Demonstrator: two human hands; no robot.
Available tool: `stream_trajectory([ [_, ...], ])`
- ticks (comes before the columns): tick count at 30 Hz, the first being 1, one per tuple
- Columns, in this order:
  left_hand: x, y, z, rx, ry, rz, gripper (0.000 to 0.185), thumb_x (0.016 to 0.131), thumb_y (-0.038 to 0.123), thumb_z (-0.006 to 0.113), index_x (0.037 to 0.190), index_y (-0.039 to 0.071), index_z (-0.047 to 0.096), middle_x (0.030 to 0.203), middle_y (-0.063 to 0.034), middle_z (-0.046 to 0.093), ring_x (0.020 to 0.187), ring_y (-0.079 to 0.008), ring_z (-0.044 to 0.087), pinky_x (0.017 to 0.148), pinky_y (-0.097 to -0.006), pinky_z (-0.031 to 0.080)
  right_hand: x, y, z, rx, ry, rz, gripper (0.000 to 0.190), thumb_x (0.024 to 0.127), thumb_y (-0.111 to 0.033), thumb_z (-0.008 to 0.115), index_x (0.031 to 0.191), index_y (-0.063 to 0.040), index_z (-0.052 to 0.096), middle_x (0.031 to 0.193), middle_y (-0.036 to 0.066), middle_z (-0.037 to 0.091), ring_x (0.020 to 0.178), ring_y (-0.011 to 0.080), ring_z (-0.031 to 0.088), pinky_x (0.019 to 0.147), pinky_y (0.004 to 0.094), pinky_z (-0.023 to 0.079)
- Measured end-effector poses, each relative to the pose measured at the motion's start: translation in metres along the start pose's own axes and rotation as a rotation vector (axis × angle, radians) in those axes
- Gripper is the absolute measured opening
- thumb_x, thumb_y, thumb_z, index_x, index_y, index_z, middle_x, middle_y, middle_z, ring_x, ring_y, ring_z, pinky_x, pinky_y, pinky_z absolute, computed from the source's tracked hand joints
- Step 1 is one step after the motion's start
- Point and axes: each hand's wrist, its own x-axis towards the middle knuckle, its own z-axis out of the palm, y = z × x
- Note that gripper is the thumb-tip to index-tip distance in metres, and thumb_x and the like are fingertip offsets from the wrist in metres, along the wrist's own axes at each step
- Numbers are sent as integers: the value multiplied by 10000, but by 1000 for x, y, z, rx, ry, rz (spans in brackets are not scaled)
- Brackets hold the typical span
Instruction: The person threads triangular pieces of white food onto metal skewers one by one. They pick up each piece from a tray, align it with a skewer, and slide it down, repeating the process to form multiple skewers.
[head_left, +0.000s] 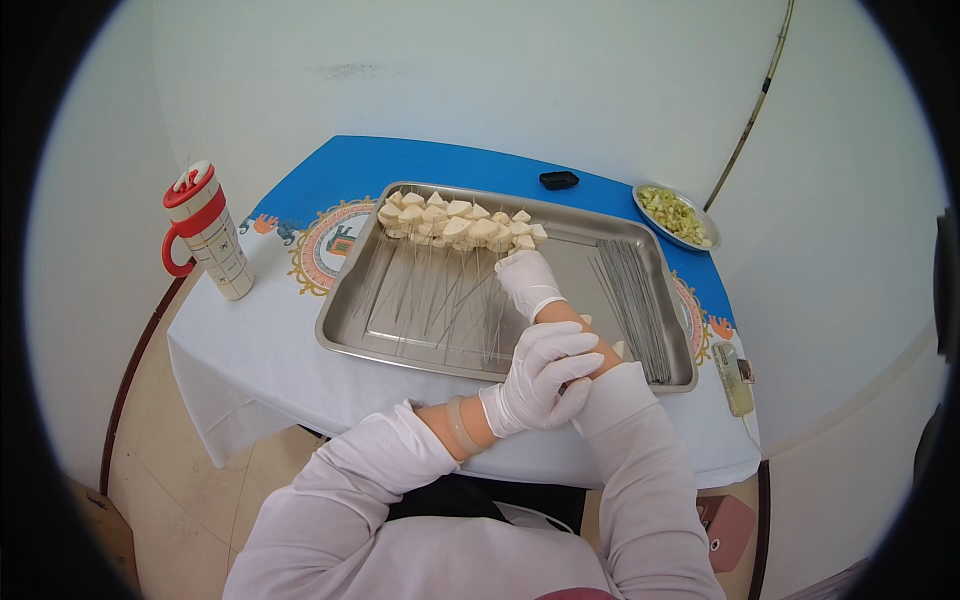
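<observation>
My right hand (528, 280), in a white glove, reaches over a stainless steel tray (420, 361) to the right end of a heap of pale cut food chunks on thin metal skewers (457, 221). Its fingertips are hidden, so I cannot tell whether it grips a skewer. My left hand (544, 379), also gloved, is wrapped around my right forearm (607, 361) near the sleeve cuff. A bundle of bare metal skewers (637, 307) lies in the tray's right side. Loose pale chunks (619, 349) show partly behind my right forearm.
A red-lidded tumbler (214, 236) stands at the left on the white-and-blue tablecloth (247, 352). A metal bowl of chopped pale-green vegetable (675, 216) and a small black object (559, 180) are at the back. A phone (733, 379) lies near the right edge. The wall is close behind.
</observation>
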Motion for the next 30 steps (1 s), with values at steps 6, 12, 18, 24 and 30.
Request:
stream_trajectory([
  [6,4,4,4,-29,3,8,331,820,91,637,1151,92,621,1230,-124,594,1119,-346,555,968,-452,471,23,24,25,133,-96,14,212,917,-206,629,912,-66,789,968,166,758,902,293,745,757,403,594],
  [12,9,5,4,-49,3,23,345,804,72,632,1148,94,620,1227,-126,593,1103,-341,563,948,-446,473,23,18,46,438,-175,46,117,895,-70,668,974,1,716,810,72,706,723,150,704,583,302,580],
  [18,7,4,-1,-48,10,18,442,754,6,662,1188,72,614,1222,-131,601,1075,-351,579,951,-451,495,-2,-22,26,338,-159,139,150,896,-51,621,986,11,725,820,91,716,693,167,706,591,305,589],
  [24,7,5,-1,-49,18,10,439,751,-14,660,1179,74,618,1221,-131,602,1071,-350,580,963,-451,498,-17,-34,13,436,-115,229,168,913,-75,600,974,8,733,783,92,710,664,169,697,570,308,578],
  [30,8,5,1,-48,12,14,403,768,14,636,1165,81,617,1218,-133,603,1077,-350,578,945,-451,486,-8,-18,23,482,69,118,161,928,-86,615,974,22,725,777,93,702,647,161,682,549,312,564],
])
